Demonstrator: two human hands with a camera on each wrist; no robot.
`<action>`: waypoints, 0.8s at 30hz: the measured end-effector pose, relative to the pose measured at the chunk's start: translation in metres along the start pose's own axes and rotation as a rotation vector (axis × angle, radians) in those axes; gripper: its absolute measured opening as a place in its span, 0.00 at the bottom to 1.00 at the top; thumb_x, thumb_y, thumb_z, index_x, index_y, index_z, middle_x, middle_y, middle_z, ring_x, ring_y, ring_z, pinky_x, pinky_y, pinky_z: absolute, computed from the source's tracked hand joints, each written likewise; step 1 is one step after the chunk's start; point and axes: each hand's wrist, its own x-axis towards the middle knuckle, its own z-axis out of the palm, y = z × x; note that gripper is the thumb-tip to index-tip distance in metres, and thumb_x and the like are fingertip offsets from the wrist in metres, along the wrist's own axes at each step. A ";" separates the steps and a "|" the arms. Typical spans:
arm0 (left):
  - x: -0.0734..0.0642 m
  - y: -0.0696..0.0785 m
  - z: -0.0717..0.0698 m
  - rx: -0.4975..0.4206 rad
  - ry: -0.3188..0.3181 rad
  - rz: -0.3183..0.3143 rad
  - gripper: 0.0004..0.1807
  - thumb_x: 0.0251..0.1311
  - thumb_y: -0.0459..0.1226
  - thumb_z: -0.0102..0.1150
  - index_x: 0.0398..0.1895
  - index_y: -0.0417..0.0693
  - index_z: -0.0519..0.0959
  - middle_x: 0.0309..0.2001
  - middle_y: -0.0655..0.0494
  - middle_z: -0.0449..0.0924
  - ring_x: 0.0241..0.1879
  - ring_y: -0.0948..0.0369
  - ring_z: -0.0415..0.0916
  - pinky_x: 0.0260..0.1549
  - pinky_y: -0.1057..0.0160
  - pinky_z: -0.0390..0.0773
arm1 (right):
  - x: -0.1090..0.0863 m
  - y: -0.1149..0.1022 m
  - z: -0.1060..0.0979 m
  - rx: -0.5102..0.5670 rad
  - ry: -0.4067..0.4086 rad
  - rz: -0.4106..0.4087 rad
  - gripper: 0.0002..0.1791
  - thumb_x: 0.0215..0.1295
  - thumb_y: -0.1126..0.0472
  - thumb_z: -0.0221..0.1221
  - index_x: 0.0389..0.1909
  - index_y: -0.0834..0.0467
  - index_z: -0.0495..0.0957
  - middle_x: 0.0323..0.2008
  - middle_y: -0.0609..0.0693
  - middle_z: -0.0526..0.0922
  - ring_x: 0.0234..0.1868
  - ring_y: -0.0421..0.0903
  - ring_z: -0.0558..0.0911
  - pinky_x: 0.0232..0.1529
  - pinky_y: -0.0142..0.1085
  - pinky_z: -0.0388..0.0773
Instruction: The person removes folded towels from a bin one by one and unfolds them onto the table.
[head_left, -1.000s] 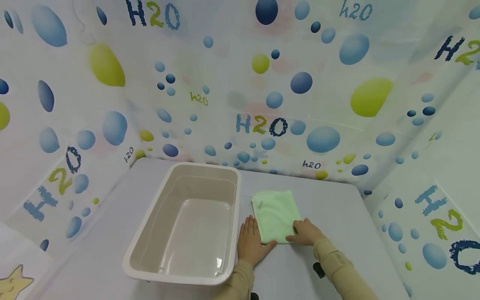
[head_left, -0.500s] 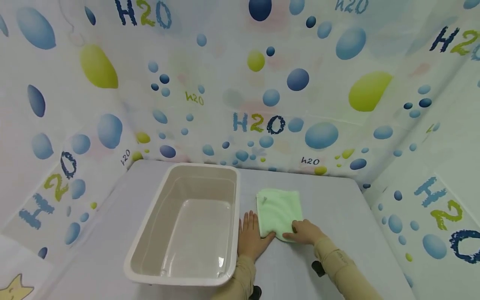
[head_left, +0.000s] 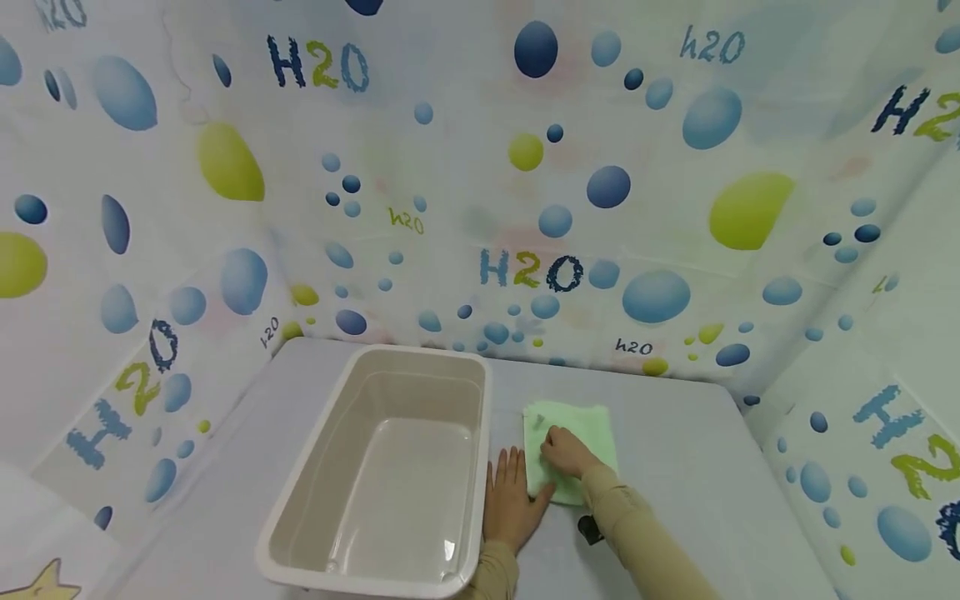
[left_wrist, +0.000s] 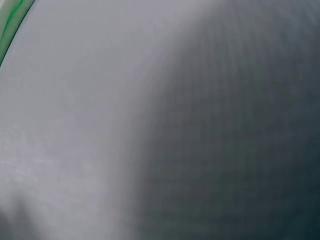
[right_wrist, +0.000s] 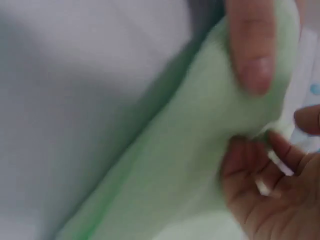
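A folded light green cloth [head_left: 596, 442] lies on the white-covered table, right of the basin. My left hand [head_left: 510, 504] rests flat beside its lower left edge, fingers spread forward, thumb touching the near edge. Over the cloth's middle left, my right hand [head_left: 567, 452] has its fingers curled down. The right wrist view shows the right hand [right_wrist: 275, 187] with bent fingertips at a small ridge in the cloth [right_wrist: 175, 145]; a thumb [right_wrist: 255, 55] presses it higher up. In the left wrist view only a strip of green cloth [left_wrist: 12, 25] shows, the rest blurred.
A large beige plastic basin [head_left: 405, 492] stands left of the left hand, close to that forearm. White table surface [head_left: 675, 467] extends to the right of the cloth. A curtain [head_left: 450, 208] printed with bubbles and lettering hangs behind and at both sides.
My right hand has moved left and away from me, from the cloth's lower right edge onto its middle left. The left hand stays beside the cloth. The head view has shifted slightly.
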 end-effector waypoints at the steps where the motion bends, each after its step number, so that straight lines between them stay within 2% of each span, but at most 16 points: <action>1: -0.001 0.000 0.000 -0.003 -0.008 -0.001 0.43 0.59 0.66 0.40 0.66 0.41 0.64 0.67 0.50 0.65 0.70 0.52 0.57 0.68 0.48 0.52 | 0.001 -0.004 0.001 -0.018 -0.004 0.032 0.17 0.67 0.59 0.47 0.45 0.70 0.71 0.43 0.63 0.77 0.41 0.56 0.77 0.44 0.47 0.74; 4: -0.003 0.000 0.001 0.000 0.003 0.008 0.41 0.60 0.64 0.42 0.66 0.43 0.65 0.67 0.53 0.66 0.70 0.53 0.58 0.68 0.48 0.52 | 0.004 -0.015 0.005 -0.078 -0.012 0.088 0.33 0.66 0.51 0.49 0.59 0.75 0.61 0.57 0.71 0.70 0.55 0.66 0.73 0.56 0.54 0.71; 6: -0.002 -0.001 0.002 0.020 0.019 0.026 0.39 0.59 0.63 0.43 0.65 0.46 0.67 0.66 0.55 0.68 0.69 0.54 0.59 0.68 0.48 0.53 | 0.005 -0.018 0.010 -0.120 0.012 0.095 0.39 0.65 0.49 0.52 0.64 0.75 0.55 0.60 0.73 0.67 0.57 0.69 0.72 0.57 0.55 0.71; 10: -0.002 -0.003 0.002 0.075 0.044 0.079 0.32 0.57 0.62 0.47 0.57 0.53 0.76 0.62 0.56 0.73 0.67 0.56 0.62 0.66 0.46 0.54 | 0.009 -0.020 0.017 -0.163 0.083 0.101 0.41 0.59 0.46 0.58 0.60 0.74 0.59 0.52 0.72 0.74 0.45 0.68 0.78 0.45 0.54 0.77; 13: -0.002 -0.001 0.001 0.111 0.052 0.120 0.29 0.54 0.62 0.50 0.54 0.59 0.78 0.61 0.58 0.74 0.66 0.58 0.64 0.65 0.44 0.54 | 0.011 -0.019 0.018 -0.165 0.108 0.118 0.38 0.59 0.49 0.59 0.58 0.74 0.60 0.45 0.70 0.78 0.39 0.65 0.81 0.37 0.50 0.79; 17: -0.002 -0.001 0.002 0.139 0.057 0.158 0.28 0.53 0.63 0.50 0.55 0.65 0.77 0.62 0.61 0.72 0.65 0.59 0.65 0.65 0.42 0.54 | 0.013 -0.020 0.016 -0.120 0.142 0.162 0.34 0.57 0.65 0.60 0.60 0.73 0.55 0.31 0.65 0.82 0.25 0.57 0.81 0.23 0.42 0.76; 20: -0.003 -0.002 0.003 0.129 0.036 0.153 0.27 0.57 0.62 0.46 0.57 0.66 0.75 0.64 0.61 0.71 0.65 0.59 0.65 0.65 0.42 0.53 | 0.012 -0.020 0.017 -0.109 0.154 0.180 0.36 0.53 0.72 0.59 0.61 0.70 0.52 0.23 0.63 0.80 0.17 0.53 0.77 0.16 0.38 0.70; 24: -0.003 -0.005 0.003 0.111 0.015 0.122 0.30 0.61 0.64 0.38 0.60 0.64 0.73 0.65 0.60 0.69 0.66 0.60 0.64 0.67 0.43 0.52 | 0.011 -0.018 0.020 -0.114 0.163 0.156 0.30 0.57 0.73 0.56 0.58 0.67 0.53 0.27 0.66 0.78 0.17 0.52 0.76 0.16 0.37 0.70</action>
